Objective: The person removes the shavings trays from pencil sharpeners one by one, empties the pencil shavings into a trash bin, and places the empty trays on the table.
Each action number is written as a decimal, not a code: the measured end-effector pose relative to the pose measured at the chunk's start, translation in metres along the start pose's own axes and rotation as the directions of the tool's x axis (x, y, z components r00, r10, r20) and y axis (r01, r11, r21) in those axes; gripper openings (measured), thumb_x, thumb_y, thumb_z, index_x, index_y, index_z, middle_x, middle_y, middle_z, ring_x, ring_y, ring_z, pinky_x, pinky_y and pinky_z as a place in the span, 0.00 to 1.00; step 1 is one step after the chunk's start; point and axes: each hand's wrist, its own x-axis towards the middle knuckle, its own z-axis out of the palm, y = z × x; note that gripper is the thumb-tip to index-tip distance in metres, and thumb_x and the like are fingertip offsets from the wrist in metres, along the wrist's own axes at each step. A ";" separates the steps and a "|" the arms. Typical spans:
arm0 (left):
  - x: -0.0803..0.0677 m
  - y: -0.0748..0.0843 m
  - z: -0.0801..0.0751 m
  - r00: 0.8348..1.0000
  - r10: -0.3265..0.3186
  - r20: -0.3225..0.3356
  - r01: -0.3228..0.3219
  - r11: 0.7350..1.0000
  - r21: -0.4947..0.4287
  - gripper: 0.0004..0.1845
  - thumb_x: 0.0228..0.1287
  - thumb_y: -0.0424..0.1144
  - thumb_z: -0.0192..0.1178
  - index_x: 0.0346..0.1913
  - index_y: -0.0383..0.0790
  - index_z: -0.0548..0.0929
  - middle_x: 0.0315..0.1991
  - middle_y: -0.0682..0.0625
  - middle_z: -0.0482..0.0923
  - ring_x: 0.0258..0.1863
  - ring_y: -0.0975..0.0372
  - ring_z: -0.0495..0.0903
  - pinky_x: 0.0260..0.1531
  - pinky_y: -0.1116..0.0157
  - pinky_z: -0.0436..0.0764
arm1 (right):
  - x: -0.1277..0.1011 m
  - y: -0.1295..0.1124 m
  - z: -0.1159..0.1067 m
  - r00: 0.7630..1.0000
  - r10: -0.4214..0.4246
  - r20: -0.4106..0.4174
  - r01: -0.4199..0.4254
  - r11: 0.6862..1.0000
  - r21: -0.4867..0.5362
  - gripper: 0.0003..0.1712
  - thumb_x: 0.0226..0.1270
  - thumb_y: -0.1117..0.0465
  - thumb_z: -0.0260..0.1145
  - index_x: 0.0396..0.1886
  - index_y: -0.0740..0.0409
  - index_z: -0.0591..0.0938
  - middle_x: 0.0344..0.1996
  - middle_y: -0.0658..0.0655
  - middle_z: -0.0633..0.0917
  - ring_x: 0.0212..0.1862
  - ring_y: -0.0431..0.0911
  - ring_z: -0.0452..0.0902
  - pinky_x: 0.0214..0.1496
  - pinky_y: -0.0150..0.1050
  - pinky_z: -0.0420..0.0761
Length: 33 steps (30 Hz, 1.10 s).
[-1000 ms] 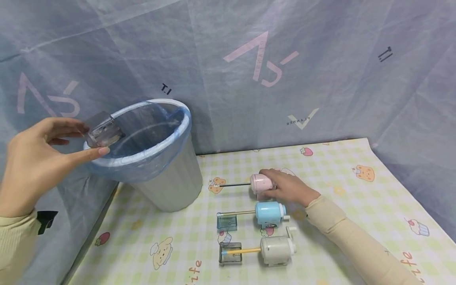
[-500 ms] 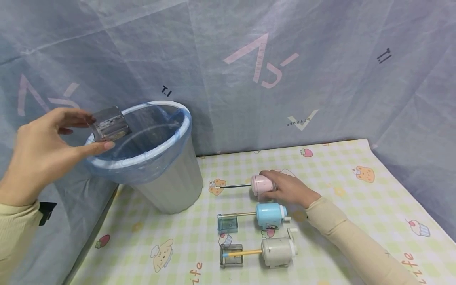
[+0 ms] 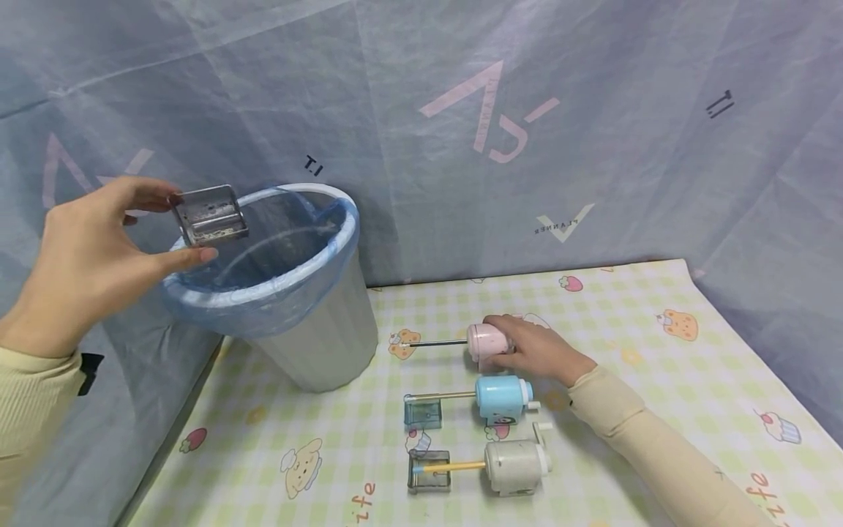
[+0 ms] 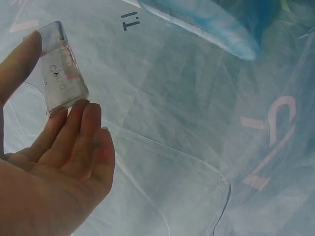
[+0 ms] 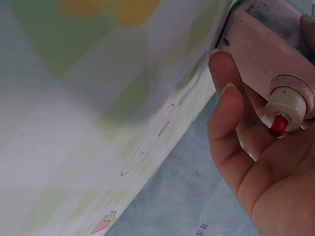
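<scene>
My left hand (image 3: 92,256) pinches a clear shavings drawer (image 3: 209,217) between thumb and fingers, above the left rim of a lined trash bin (image 3: 323,322). Its open side faces me in the head view, with some residue inside. In the left wrist view the drawer (image 4: 60,73) shows printed lettering. On the table my right hand (image 3: 543,351) grips a pink pencil sharpener (image 3: 486,341), from which a dark pencil (image 3: 435,342) sticks out to the left. The right wrist view shows fingers curled round the pink sharpener (image 5: 261,46), close to a pale knob with a red tip (image 5: 279,125).
Nearer me lie a blue sharpener (image 3: 500,396) with a pencil and its teal drawer (image 3: 422,413), then a grey sharpener (image 3: 515,467) with a yellow pencil (image 3: 454,466) and smoky drawer (image 3: 429,479). A checked cloth (image 3: 356,454) covers the table; a grey-blue curtain (image 3: 421,183) hangs behind.
My left hand has risen and moved slightly right, turning the drawer so its open side faces me. My right hand keeps its grip on the pink sharpener in the same place.
</scene>
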 end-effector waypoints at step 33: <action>0.005 -0.001 0.009 0.981 0.192 -0.001 -0.192 0.980 0.048 0.38 0.44 0.23 0.83 0.64 0.31 0.81 0.55 0.31 0.80 0.55 0.36 0.77 0.53 0.36 0.71 | 0.000 0.005 0.003 1.000 -0.010 -0.010 0.010 1.000 0.001 0.32 0.69 0.48 0.77 0.66 0.55 0.78 0.44 0.47 0.84 0.41 0.41 0.78 0.43 0.44 0.81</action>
